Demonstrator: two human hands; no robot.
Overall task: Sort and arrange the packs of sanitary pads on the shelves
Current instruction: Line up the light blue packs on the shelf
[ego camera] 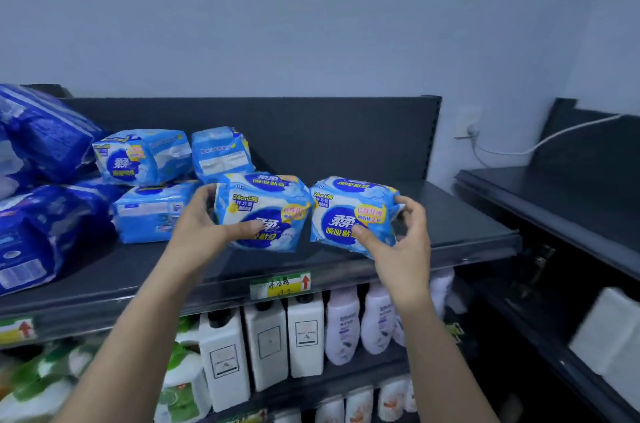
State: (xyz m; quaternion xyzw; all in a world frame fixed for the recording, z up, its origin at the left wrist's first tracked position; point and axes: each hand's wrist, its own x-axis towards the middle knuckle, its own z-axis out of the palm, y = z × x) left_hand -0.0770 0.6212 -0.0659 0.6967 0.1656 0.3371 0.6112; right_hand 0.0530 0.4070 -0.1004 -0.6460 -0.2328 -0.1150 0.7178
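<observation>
1. The left hand (211, 225) grasps one light-blue pad pack (263, 211) by its left end, with the thumb lying across the printed front and the fingers curled behind.
2. The right hand (398, 235) grasps a second light-blue pad pack (349, 214) by its right end. The thumb presses on the front and the fingers hook over the top right corner.
3. Both packs show their printed fronts to the camera, and their long axes run left to right. The left one tilts slightly, and their inner ends almost meet.
4. Both are held over the front half of the top shelf (450, 214). It is not clear whether they rest on it.
5. Behind and to the left, three more light-blue packs (142, 157) are heaped loosely, and large dark-blue packs (41, 135) are piled at the far left.
6. Bare shelf lies to the right of the held packs, up to the side panel (433, 138), and between them and the back panel.
7. A price label (280, 285) sits on the shelf's front lip. White bottles (266, 346) and lilac bottles (343, 325) stand on the shelf below.
</observation>
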